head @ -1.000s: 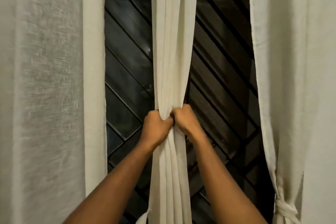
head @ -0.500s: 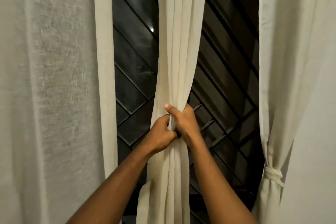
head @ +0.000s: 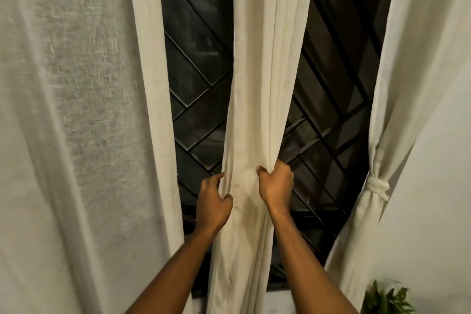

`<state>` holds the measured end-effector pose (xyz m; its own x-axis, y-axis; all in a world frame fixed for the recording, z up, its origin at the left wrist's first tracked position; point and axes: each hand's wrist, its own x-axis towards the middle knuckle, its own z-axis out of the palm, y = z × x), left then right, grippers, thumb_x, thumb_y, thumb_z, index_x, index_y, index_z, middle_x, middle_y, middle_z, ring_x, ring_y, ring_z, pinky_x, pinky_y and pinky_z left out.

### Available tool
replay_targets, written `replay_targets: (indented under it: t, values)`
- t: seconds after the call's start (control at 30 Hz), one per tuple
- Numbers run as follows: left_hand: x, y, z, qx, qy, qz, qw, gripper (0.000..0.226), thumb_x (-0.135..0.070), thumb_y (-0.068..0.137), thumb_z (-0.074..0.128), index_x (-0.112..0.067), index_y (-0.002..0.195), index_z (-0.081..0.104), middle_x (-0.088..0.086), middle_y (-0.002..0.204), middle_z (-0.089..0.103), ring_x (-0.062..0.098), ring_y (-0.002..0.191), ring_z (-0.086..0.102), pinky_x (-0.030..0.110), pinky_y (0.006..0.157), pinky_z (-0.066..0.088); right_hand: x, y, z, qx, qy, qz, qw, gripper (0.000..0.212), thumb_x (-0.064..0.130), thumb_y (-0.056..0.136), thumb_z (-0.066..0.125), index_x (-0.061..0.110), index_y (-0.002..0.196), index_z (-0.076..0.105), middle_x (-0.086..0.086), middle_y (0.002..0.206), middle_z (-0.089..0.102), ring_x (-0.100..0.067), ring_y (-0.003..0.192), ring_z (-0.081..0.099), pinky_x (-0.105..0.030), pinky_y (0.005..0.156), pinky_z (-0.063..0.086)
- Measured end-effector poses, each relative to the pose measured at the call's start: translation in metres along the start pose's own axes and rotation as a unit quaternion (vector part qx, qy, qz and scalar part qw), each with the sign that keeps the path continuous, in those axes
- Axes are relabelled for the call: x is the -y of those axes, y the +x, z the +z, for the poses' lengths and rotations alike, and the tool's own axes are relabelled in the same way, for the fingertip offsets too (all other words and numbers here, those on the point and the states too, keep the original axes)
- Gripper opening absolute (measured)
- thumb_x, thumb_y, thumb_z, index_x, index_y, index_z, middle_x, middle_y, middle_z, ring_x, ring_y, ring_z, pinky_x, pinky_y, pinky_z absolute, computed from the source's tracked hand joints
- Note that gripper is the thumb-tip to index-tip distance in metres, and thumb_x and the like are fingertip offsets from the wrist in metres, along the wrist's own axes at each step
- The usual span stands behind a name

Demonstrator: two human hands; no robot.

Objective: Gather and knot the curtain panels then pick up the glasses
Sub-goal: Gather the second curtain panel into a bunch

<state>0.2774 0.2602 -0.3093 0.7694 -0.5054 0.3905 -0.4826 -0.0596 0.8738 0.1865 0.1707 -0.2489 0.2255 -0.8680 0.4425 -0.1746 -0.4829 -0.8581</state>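
Observation:
A cream middle curtain panel [head: 265, 84] hangs bunched in front of the dark window. My left hand [head: 212, 201] grips its left edge, fingers curled round the folds. On the panel's right edge my right hand [head: 276, 186] grips the cloth at about the same height, a short gap of fabric stretched between the two hands. The right curtain panel [head: 407, 84] is tied in a knot [head: 377, 186]. A wide left curtain panel [head: 76, 122] hangs loose. No glasses are in view.
Behind the curtains is a dark window with a diagonal metal grille [head: 198, 109]. A green plant [head: 387, 298] shows at the bottom right beside a white wall [head: 438, 224].
My hands were pressed together on the middle panel; they have moved apart, each now holding one edge and spreading the cloth. The view has tilted down, showing the knot and the plant.

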Motion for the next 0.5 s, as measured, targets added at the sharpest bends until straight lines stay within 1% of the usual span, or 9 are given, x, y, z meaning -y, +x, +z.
replay_targets:
  t: [0.03, 0.1, 0.13, 0.17, 0.2, 0.27, 0.33, 0.43, 0.5]
  values:
    - [0.01, -0.004, 0.005, 0.016, 0.017, -0.023, 0.999, 0.061, -0.015, 0.082, 0.067, -0.018, 0.137, 0.042, 0.004, 0.132, 0.043, 0.015, 0.112, 0.05, 0.024, 0.091, 0.04, -0.001, -0.006, 0.002, -0.004, -0.002, -0.005, 1.0, 0.021, 0.009, 0.083, 0.068, 0.002, 0.102, 0.069, -0.01, 0.1, 0.072, -0.026, 0.092, 0.068, -0.023, 0.073, 0.051]
    - [0.026, -0.012, 0.015, 0.044, 0.037, -0.065, 0.996, 0.082, -0.029, 0.08, 0.072, -0.021, 0.146, 0.025, 0.004, 0.142, 0.037, 0.021, 0.122, 0.047, 0.036, 0.096, 0.044, -0.008, -0.016, 0.008, 0.003, -0.011, -0.008, 1.0, 0.022, 0.009, 0.081, 0.069, 0.003, 0.102, 0.069, -0.01, 0.098, 0.072, -0.025, 0.09, 0.068, -0.025, 0.071, 0.053]
    - [0.031, -0.015, 0.019, 0.055, 0.035, -0.076, 0.995, 0.088, -0.034, 0.079, 0.072, -0.024, 0.148, 0.018, 0.003, 0.144, 0.037, 0.023, 0.125, 0.047, 0.041, 0.097, 0.045, -0.013, -0.021, 0.013, 0.009, -0.021, -0.004, 1.0, 0.024, 0.01, 0.08, 0.069, 0.003, 0.103, 0.069, -0.01, 0.098, 0.072, -0.026, 0.09, 0.068, -0.027, 0.072, 0.054]
    - [0.035, -0.016, 0.022, 0.064, 0.023, -0.081, 0.994, 0.088, -0.037, 0.079, 0.07, -0.029, 0.147, 0.015, 0.001, 0.144, 0.04, 0.022, 0.123, 0.049, 0.043, 0.096, 0.047, -0.019, -0.026, 0.018, 0.019, -0.034, 0.0, 0.999, 0.026, 0.01, 0.079, 0.069, 0.003, 0.104, 0.068, -0.01, 0.099, 0.072, -0.026, 0.091, 0.068, -0.029, 0.073, 0.055]
    - [0.04, -0.016, 0.024, 0.071, 0.009, -0.086, 0.994, 0.083, -0.036, 0.081, 0.068, -0.032, 0.146, 0.015, 0.0, 0.14, 0.046, 0.022, 0.119, 0.053, 0.043, 0.094, 0.049, -0.025, -0.031, 0.023, 0.03, -0.041, 0.003, 0.999, 0.028, 0.011, 0.079, 0.069, 0.003, 0.106, 0.068, -0.011, 0.1, 0.071, -0.027, 0.092, 0.068, -0.033, 0.075, 0.057]
    - [0.045, -0.015, 0.025, 0.074, 0.0, -0.098, 0.992, 0.066, -0.021, 0.087, 0.057, -0.029, 0.142, 0.021, 0.003, 0.129, 0.055, 0.023, 0.106, 0.06, 0.04, 0.087, 0.052, -0.04, -0.04, 0.029, 0.051, -0.054, 0.012, 0.997, 0.03, 0.013, 0.081, 0.069, 0.003, 0.108, 0.067, -0.011, 0.101, 0.071, -0.027, 0.093, 0.068, -0.038, 0.077, 0.058]
    - [0.049, -0.013, 0.022, 0.055, 0.029, -0.093, 0.994, 0.054, -0.01, 0.088, 0.05, -0.024, 0.137, 0.032, 0.006, 0.126, 0.056, 0.024, 0.102, 0.06, 0.038, 0.085, 0.052, -0.051, -0.047, 0.031, 0.063, -0.072, 0.029, 0.995, 0.024, 0.013, 0.086, 0.065, 0.001, 0.107, 0.067, -0.013, 0.1, 0.07, -0.029, 0.093, 0.068, -0.037, 0.076, 0.057]
    - [0.051, -0.013, 0.009, 0.002, 0.105, -0.097, 0.99, 0.042, -0.018, 0.088, 0.053, -0.021, 0.129, 0.043, 0.006, 0.128, 0.047, 0.027, 0.107, 0.056, 0.037, 0.083, 0.048, -0.062, -0.048, 0.029, 0.051, -0.096, 0.037, 0.993, 0.017, 0.011, 0.089, 0.06, 0.001, 0.101, 0.067, -0.014, 0.096, 0.07, -0.032, 0.09, 0.066, -0.037, 0.074, 0.056]
    - [0.051, -0.015, -0.002, -0.015, 0.125, -0.108, 0.986, 0.043, -0.021, 0.085, 0.056, -0.021, 0.126, 0.045, 0.006, 0.128, 0.044, 0.028, 0.106, 0.055, 0.04, 0.084, 0.048, -0.066, -0.045, 0.029, 0.039, -0.11, 0.035, 0.993, 0.015, 0.01, 0.089, 0.059, 0.001, 0.098, 0.067, -0.014, 0.094, 0.069, -0.032, 0.089, 0.066, -0.037, 0.075, 0.055]
